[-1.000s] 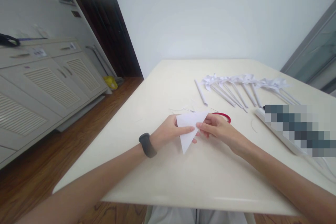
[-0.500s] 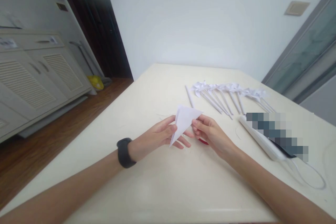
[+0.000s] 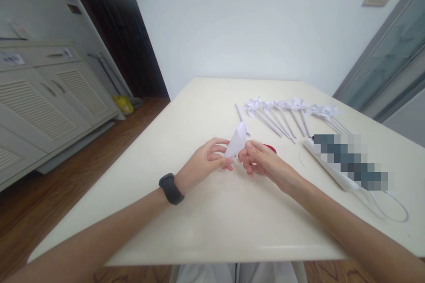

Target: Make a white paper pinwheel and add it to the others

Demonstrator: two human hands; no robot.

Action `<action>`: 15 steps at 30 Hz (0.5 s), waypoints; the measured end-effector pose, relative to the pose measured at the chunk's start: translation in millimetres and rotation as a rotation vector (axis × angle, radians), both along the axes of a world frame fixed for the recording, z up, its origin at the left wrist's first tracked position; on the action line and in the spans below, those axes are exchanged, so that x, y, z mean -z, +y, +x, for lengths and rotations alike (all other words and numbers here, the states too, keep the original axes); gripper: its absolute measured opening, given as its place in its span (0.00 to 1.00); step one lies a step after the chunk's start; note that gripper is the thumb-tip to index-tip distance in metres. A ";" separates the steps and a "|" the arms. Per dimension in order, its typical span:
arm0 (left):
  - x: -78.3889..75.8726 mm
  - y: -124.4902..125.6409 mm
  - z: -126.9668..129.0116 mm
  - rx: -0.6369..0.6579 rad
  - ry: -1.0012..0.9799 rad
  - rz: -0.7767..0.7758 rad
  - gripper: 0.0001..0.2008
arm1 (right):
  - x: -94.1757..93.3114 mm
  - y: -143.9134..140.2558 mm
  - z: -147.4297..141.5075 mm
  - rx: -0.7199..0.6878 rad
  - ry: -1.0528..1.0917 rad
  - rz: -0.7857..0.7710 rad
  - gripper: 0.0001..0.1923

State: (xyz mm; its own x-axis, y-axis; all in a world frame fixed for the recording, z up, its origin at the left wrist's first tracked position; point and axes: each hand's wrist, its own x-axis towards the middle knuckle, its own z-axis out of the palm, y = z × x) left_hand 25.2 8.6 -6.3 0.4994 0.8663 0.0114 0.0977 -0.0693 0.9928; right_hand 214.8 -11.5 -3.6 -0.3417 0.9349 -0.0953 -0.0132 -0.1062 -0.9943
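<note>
A folded piece of white paper [image 3: 236,142] is held up between my two hands over the table. My left hand [image 3: 206,160], with a black band on the wrist, grips its lower end between thumb and fingers. Curled at the paper's right edge, my right hand [image 3: 265,162] pinches it with thumb and forefinger. Just behind the paper lies a rolled white paper stick [image 3: 240,114]. A red object [image 3: 271,147] shows partly from behind my right hand; its kind is hidden.
Several white paper pinwheels [image 3: 295,104] on paper sticks lie in a row at the back right of the table [image 3: 186,124]. A long white object [image 3: 328,166] with a cable and a blurred-out top rests at the right. Cabinets [image 3: 59,88] stand at the left.
The paper has turned from a flat triangle facing me to a narrower, more upright shape. My left hand has rotated and its fingers have curled in. The view has shifted slightly.
</note>
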 end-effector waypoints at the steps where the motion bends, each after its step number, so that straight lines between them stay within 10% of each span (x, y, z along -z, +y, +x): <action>1: 1.1 -0.1 0.2 -0.003 0.011 0.015 0.21 | -0.7 -0.6 -0.4 -0.002 -0.011 -0.003 0.20; 15: 6.8 0.6 0.5 -0.004 -0.071 0.041 0.21 | 4.8 -1.1 -6.8 0.054 -0.183 0.111 0.24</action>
